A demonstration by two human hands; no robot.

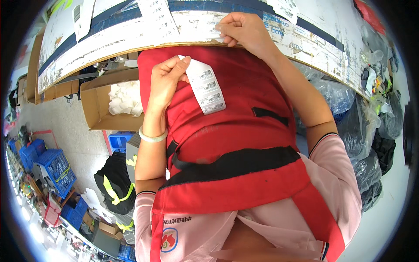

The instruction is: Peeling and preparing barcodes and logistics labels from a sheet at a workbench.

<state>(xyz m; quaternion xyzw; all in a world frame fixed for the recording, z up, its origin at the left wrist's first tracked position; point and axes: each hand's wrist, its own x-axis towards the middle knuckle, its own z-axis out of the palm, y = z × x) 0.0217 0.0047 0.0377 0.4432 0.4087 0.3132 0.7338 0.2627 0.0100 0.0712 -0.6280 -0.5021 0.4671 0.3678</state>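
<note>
My left hand [168,81] is closed, thumb over fingers, on the top end of a strip of white barcode labels [207,89]. The strip hangs over the red apron [244,83], its printed side showing several labels in a row. At the edge of the worn white table [126,37], my right hand [244,32] pinches a small white label [214,32], partly hidden by the fingertips and lying close to the tabletop.
More label sheets [158,19] lie on the table near its dark blue strip. Below its left part, a cardboard box [98,102] holds crumpled white pieces. Blue crates [56,170] and a black bundle [114,179] stand at left; clear plastic bags [358,126] pile up at right.
</note>
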